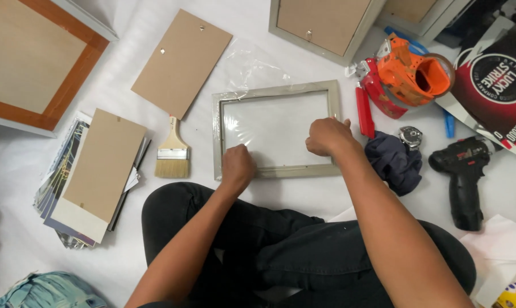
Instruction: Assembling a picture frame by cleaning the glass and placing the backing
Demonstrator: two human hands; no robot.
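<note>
This looks like a small framing workshop, with work done seated on a white-covered floor (18, 171). Frames (35, 57) lie face down about the place, with loose backing boards (181, 60) and a stack of prints (58, 182). Tools lie among them: a brush (172, 154), a tape dispenser (412, 74) and a cordless drill (463, 177). It may equally be a room in a home.
</note>
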